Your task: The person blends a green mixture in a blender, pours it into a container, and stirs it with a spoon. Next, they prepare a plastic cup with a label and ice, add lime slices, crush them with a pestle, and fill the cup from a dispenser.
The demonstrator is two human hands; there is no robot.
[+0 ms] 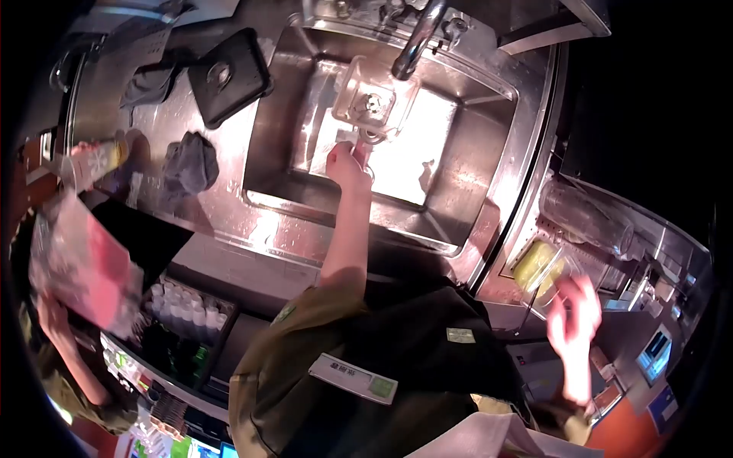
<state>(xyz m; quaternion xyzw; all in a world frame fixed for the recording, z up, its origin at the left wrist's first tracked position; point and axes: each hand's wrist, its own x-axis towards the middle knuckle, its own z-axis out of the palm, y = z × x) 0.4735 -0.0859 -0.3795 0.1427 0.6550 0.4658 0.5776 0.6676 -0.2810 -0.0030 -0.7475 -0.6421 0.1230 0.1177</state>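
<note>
My left hand [347, 164] is closed around the handle of a clear, square blender jug [351, 95]. The jug is tilted inside the steel sink [477, 164], its round blade fitting visible at the bottom, below the tap [418, 46]. Off to the right, my right hand [573, 317] is raised, somewhat blurred, with thumb and fingers apart. Close to its fingertips is a clear container with yellow contents [538, 267]; whether the fingers touch it is unclear.
Left of the sink lie a black tray-like lid [229, 76] and dark cloths [189, 164]. A co-worker's hand [53, 320] is beside a plastic bag with something pink [92, 263]. A carton [95, 164] stands near them. A clear cylindrical container [588, 217] lies at right.
</note>
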